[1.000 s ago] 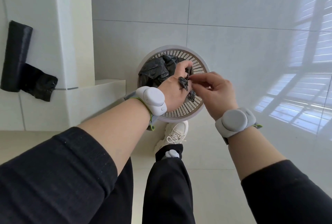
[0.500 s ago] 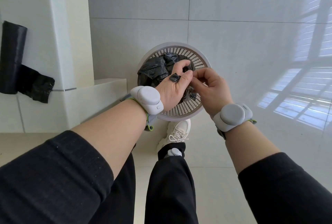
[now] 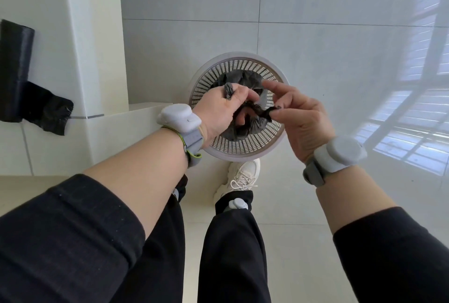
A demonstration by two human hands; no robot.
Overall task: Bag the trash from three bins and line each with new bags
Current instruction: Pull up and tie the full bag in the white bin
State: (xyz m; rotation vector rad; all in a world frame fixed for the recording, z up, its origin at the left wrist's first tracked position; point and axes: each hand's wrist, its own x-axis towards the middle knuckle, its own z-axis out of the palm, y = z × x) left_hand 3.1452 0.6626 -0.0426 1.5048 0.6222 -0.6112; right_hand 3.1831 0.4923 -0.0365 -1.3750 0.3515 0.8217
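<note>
A round white slatted bin (image 3: pixel 239 66) stands on the tiled floor below me. A black trash bag (image 3: pixel 245 79) hangs over its opening, its top gathered into twisted strands. My left hand (image 3: pixel 218 108) grips one strand, whose end pokes up above the knuckles. My right hand (image 3: pixel 298 113) pinches the other strand's end between thumb and fingers, a little to the right. The bag's body is mostly hidden behind my hands.
A roll of black bags (image 3: pixel 14 69) lies on a white ledge (image 3: pixel 145 113) at the left, one bag partly unrolled. My white shoe (image 3: pixel 243 176) stands just in front of the bin. Pale floor tiles (image 3: pixel 340 60) spread to the right.
My hands have drawn apart: the right hand moved right with its strand, pulling the twisted bag ends taut between them over the bin.
</note>
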